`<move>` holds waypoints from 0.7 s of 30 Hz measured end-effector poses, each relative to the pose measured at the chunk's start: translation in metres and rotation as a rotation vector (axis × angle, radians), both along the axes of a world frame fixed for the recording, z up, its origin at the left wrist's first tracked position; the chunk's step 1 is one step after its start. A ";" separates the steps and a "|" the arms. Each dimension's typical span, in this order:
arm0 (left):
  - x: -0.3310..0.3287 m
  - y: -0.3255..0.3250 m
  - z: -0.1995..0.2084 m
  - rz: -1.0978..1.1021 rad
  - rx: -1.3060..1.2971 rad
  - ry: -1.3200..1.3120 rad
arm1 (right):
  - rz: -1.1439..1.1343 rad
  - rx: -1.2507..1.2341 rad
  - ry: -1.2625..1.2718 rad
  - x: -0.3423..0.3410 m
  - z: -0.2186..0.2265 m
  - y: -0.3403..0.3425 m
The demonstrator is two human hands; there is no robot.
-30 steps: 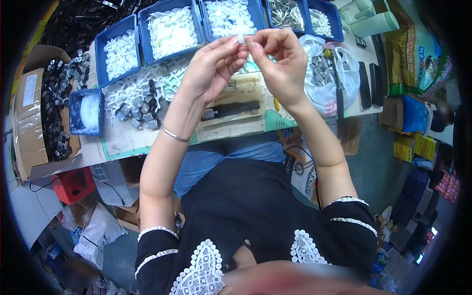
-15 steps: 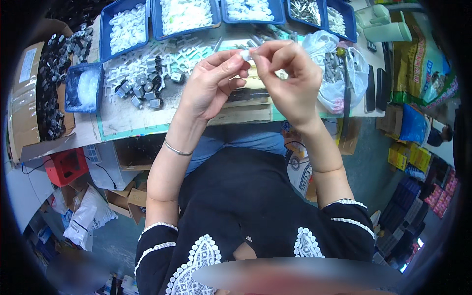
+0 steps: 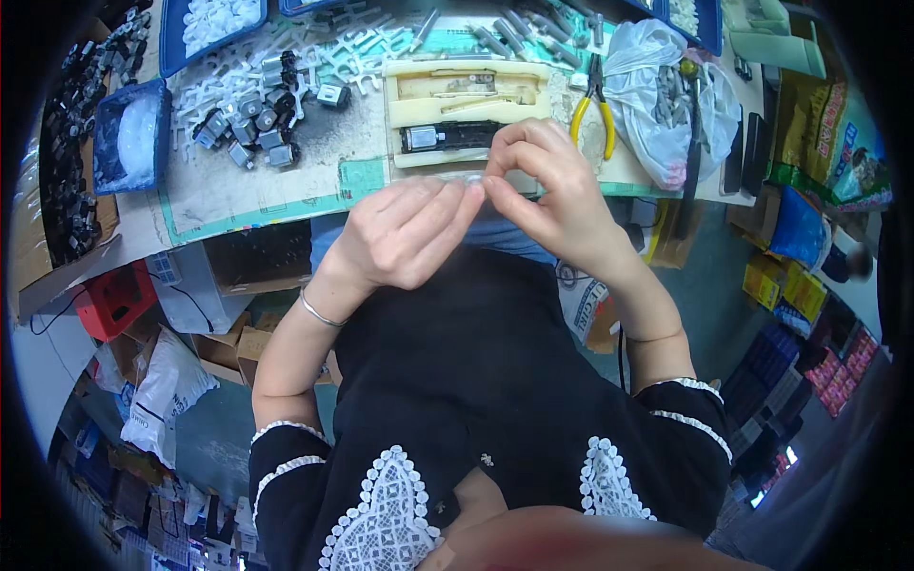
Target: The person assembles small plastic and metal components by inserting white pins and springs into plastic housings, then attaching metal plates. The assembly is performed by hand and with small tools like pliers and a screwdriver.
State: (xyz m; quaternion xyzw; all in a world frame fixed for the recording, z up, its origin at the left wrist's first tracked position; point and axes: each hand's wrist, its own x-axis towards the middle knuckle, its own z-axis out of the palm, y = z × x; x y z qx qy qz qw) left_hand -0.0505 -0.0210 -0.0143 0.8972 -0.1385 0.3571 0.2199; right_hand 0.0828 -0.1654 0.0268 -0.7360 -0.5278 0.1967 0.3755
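Two hands, one small white piece (image 3: 473,178) pinched between them, just off the bench (image 3: 319,179) edge.
Left hand (image 3: 409,228): fingers drawn tightly together, thumb mostly hidden, tips on the piece. Right hand (image 3: 552,195): thumb and forefinger narrowed to a pinch at the piece's 3 o'clock side; the tips partly cover it. From the piece, a cream fixture (image 3: 409,112) bearing a black part (image 3: 466,134) lies at 12 o'clock, yellow-handled pliers (image 3: 609,131) at 2, white forked parts (image 3: 338,65) at 10, a blue tray (image 3: 104,160) at 9.
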 end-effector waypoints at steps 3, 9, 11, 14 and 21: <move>0.000 0.004 -0.007 0.037 -0.050 0.061 | 0.002 0.089 -0.324 0.007 -0.024 0.008; -0.005 0.010 -0.021 0.195 -0.076 0.193 | 0.074 0.191 -0.655 0.016 -0.050 0.025; -0.004 0.013 -0.023 0.188 -0.068 0.191 | 0.105 0.177 -0.700 0.018 -0.052 0.025; 0.004 0.012 -0.023 0.202 -0.035 0.178 | 0.029 0.076 -0.598 0.016 -0.041 0.024; 0.019 0.013 -0.014 0.216 -0.061 0.242 | -0.113 0.244 -0.255 0.059 -0.005 0.035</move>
